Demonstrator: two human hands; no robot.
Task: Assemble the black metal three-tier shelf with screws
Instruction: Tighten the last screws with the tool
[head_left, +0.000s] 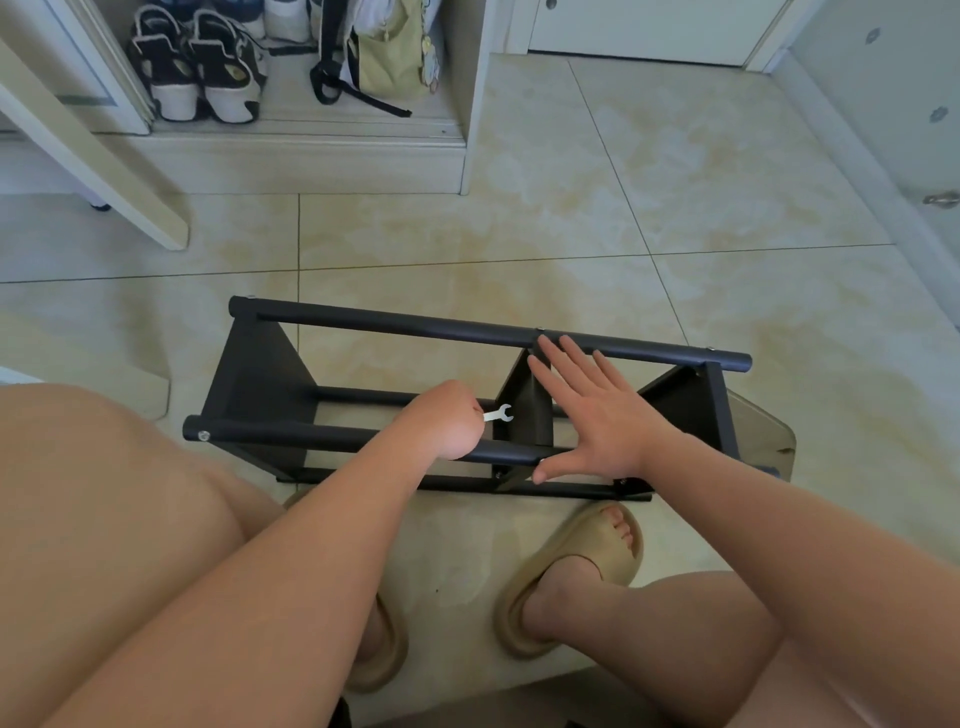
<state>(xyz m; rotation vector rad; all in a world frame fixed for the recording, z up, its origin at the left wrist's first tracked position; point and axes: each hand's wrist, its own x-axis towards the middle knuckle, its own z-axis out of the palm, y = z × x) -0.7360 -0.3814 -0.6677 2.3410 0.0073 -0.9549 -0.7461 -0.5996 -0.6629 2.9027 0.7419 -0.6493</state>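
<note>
Tiled floor (571, 218), black shelf frame (389, 323) lying on it

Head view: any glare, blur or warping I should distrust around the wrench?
Head view: soft even light, no hard shadows, only a faint sheen on the floor tiles. Head view: wide-angle warping bows the shelf tubes. Head view: the wrench in the left hand is sharp, though the shelf's black panels show little detail.

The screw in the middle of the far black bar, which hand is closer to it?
Right. The right hand lies flat, fingertips almost at the screw; the left hand is farther back by the near bar, holding a small wrench.
</note>
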